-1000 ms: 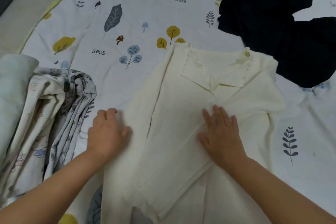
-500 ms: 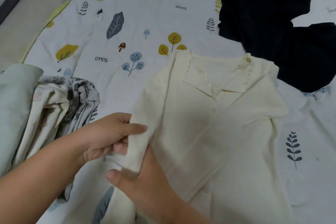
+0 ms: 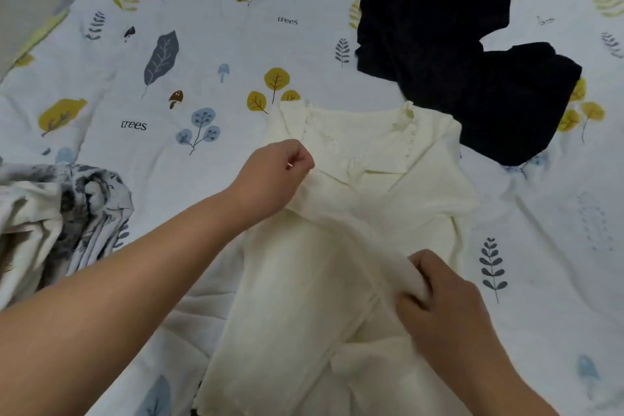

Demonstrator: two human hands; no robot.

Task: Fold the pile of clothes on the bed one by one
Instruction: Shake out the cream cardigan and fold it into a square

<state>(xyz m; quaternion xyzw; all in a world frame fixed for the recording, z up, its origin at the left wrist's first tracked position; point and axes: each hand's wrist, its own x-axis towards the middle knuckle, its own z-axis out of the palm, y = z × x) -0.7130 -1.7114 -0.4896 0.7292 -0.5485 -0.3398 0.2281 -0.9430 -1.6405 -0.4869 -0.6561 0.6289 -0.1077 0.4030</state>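
Cardigan (image 3: 398, 192), cream, spread on bed (image 3: 209, 44) under both hands. Left hand (image 3: 270, 179): fingers curled, pinching fabric beside the collar. Right hand (image 3: 445, 307): fingers gripping a bunched fold near the cardigan's middle. Black garment (image 3: 456, 57) beyond the right fingers. Printed clothes pile (image 3: 60, 213) left of the left hand.

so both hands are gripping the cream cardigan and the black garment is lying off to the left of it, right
Not quite. In the head view the black garment lies up and to the right of the cream cardigan, not to the left; the patterned fabric pile is what lies on the left. The rest holds: the left hand and right hand both grip the cardigan.
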